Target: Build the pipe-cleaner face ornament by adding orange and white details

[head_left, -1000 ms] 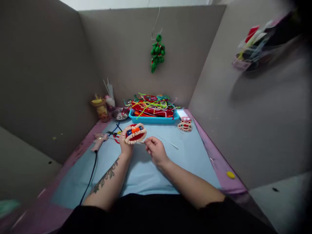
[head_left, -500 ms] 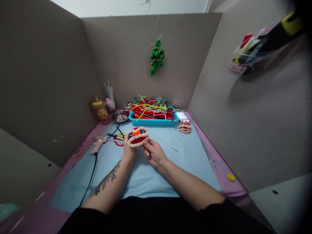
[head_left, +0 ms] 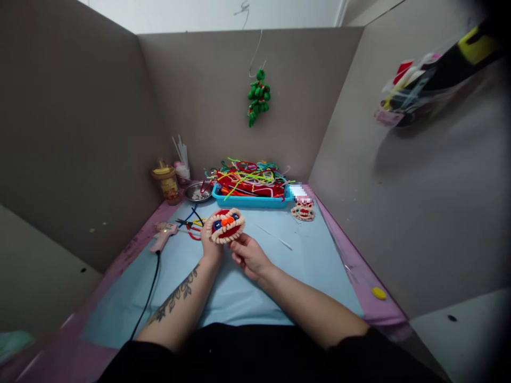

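Observation:
My left hand grips a red pipe-cleaner face from behind, holding it upright above the light blue mat. The face has a cream looped rim, blue eyes and an orange nose. My right hand is under its lower right edge, fingers curled and pinched against the rim. What the fingertips pinch is too small to make out.
A blue tray heaped with coloured pipe cleaners stands at the back. A second small face lies right of it. A pink glue gun with a black cord, scissors, a metal dish and a cup are at left. A green ornament hangs on the wall.
My right hand has moved left and in, from beside the face to under its lower edge. The left hand has turned the face slightly.

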`<action>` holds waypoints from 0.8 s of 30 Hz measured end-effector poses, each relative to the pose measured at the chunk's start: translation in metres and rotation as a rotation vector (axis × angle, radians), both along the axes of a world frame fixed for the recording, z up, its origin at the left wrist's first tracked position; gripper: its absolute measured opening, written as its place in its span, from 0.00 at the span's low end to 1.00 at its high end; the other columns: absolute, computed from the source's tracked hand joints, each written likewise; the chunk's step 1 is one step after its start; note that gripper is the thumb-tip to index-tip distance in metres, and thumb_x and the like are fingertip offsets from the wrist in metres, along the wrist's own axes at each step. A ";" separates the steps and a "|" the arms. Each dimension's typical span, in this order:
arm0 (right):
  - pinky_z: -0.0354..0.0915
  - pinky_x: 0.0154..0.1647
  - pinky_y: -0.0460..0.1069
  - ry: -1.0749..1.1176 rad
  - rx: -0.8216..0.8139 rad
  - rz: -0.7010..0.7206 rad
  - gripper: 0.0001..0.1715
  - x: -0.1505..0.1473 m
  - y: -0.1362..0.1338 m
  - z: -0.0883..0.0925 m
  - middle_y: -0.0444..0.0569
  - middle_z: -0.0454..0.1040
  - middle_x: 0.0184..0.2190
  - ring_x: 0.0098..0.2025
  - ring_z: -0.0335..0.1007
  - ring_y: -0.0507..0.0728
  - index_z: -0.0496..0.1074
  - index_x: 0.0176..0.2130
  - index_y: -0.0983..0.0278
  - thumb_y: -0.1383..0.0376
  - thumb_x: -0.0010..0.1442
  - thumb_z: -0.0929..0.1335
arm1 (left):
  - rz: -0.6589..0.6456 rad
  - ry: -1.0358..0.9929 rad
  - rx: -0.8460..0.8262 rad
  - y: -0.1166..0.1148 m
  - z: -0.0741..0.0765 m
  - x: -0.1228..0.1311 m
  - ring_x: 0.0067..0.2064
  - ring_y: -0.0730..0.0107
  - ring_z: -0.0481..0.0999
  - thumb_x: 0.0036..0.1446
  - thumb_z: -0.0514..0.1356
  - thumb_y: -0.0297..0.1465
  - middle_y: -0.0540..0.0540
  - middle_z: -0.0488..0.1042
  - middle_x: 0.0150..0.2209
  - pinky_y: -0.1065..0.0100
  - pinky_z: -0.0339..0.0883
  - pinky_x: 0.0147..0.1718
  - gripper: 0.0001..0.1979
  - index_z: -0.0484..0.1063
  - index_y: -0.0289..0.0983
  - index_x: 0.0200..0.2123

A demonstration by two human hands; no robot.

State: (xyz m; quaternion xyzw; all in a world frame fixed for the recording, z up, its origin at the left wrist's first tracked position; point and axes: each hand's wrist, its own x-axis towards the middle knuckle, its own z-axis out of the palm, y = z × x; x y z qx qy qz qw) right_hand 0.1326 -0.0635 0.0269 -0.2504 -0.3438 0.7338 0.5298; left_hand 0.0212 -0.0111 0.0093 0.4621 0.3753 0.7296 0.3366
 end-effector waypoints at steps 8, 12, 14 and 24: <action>0.44 0.11 0.42 -0.055 0.050 -0.038 0.28 -0.009 -0.003 -0.003 0.38 0.67 0.21 0.13 0.50 0.43 0.69 0.31 0.66 0.53 0.36 0.79 | 0.057 0.125 -0.009 -0.013 0.018 0.006 0.47 0.58 0.74 0.47 0.59 0.30 0.44 0.78 0.41 0.59 0.68 0.49 0.10 0.77 0.37 0.34; 0.43 0.11 0.42 -0.058 0.047 -0.045 0.30 -0.009 -0.004 -0.003 0.40 0.67 0.19 0.14 0.50 0.43 0.70 0.30 0.66 0.50 0.35 0.79 | 0.061 0.159 0.008 -0.015 0.019 0.008 0.44 0.60 0.74 0.45 0.61 0.29 0.44 0.78 0.41 0.60 0.66 0.50 0.14 0.78 0.37 0.38; 0.44 0.11 0.42 -0.054 0.042 -0.051 0.30 -0.009 -0.004 -0.003 0.40 0.67 0.19 0.15 0.51 0.44 0.70 0.30 0.66 0.49 0.35 0.79 | 0.056 0.163 0.022 -0.015 0.019 0.008 0.44 0.60 0.74 0.44 0.61 0.29 0.44 0.78 0.41 0.60 0.66 0.50 0.15 0.78 0.38 0.38; 0.45 0.11 0.42 -0.051 0.035 -0.055 0.30 -0.009 -0.004 -0.002 0.40 0.66 0.18 0.15 0.53 0.45 0.69 0.28 0.66 0.48 0.37 0.78 | 0.067 0.196 0.050 -0.013 0.017 0.006 0.44 0.60 0.74 0.45 0.63 0.29 0.46 0.77 0.40 0.60 0.64 0.50 0.11 0.78 0.39 0.36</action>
